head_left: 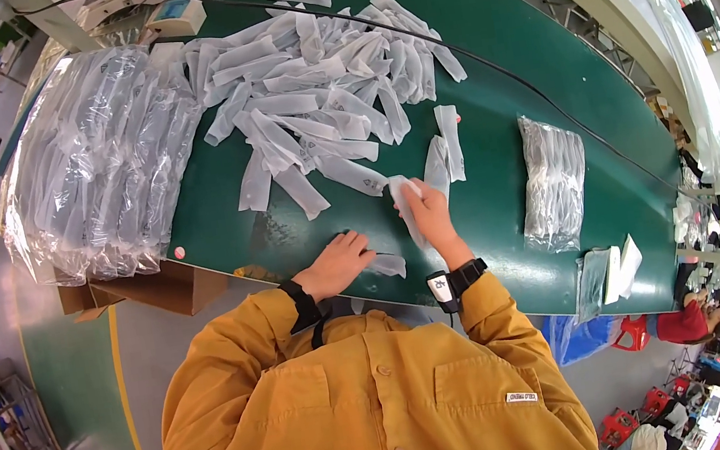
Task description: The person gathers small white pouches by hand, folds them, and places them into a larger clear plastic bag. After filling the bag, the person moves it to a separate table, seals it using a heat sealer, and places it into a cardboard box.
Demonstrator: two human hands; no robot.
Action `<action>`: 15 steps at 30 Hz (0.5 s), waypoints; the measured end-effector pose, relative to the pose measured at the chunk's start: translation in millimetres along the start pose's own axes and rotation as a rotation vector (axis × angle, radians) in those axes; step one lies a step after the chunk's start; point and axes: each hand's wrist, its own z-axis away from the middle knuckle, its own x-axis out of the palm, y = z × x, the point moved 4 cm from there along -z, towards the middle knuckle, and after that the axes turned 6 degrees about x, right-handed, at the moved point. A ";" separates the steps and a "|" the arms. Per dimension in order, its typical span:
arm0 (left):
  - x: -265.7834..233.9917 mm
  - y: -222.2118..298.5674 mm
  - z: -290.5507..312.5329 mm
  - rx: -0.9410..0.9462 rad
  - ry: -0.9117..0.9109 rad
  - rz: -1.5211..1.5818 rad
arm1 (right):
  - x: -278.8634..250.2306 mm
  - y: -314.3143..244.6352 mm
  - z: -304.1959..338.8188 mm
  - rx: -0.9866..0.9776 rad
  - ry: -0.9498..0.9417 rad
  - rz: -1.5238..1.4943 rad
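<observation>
My right hand grips a long white translucent pouch between thumb and fingers, held tilted above the green table. Near the front edge my left hand rests palm down, fingers slightly apart. Another white pouch sticks out beside its fingertips, and its other end is hidden by the hand. Two similar pouches lie just beyond my right hand. A large loose heap of such pouches spreads over the far middle of the table.
Clear plastic bags packed with pouches stand at the left, with a cardboard box below the edge. One packed bag lies at the right. A black cable crosses the table. A person in red is at the far right.
</observation>
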 end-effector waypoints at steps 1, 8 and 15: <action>2.1 5.6 -0.8 0.048 0.003 0.019 | 7.2 6.5 -3.6 0.007 0.008 -0.003; 6.4 13.8 -2.6 0.047 0.009 0.024 | 31.1 -5.6 19.1 -0.502 0.027 0.382; -9.2 15.0 -19.5 0.043 0.183 -0.101 | 31.5 33.3 33.4 -0.504 -0.133 0.786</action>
